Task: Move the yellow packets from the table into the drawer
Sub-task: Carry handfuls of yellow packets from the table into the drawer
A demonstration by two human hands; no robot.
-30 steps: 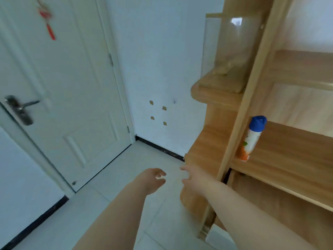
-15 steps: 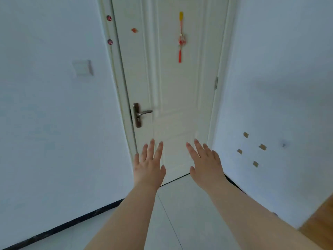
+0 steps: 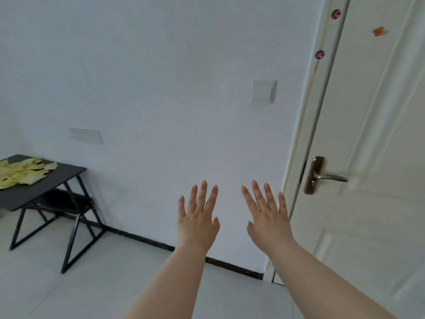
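Two hands raised w/ backs to camera: left hand [image 3: 198, 223] & right hand [image 3: 268, 223], fingers straight and spread, holding nothing. Yellow packets [image 3: 21, 172] heaped at black table [image 3: 53, 180] left edge, well apart from hands. White door [image 3: 377, 157] at right.

Yellow packets [image 3: 20, 172] lie in a loose, overlapping heap on the black table [image 3: 53, 183], far left by the wall.
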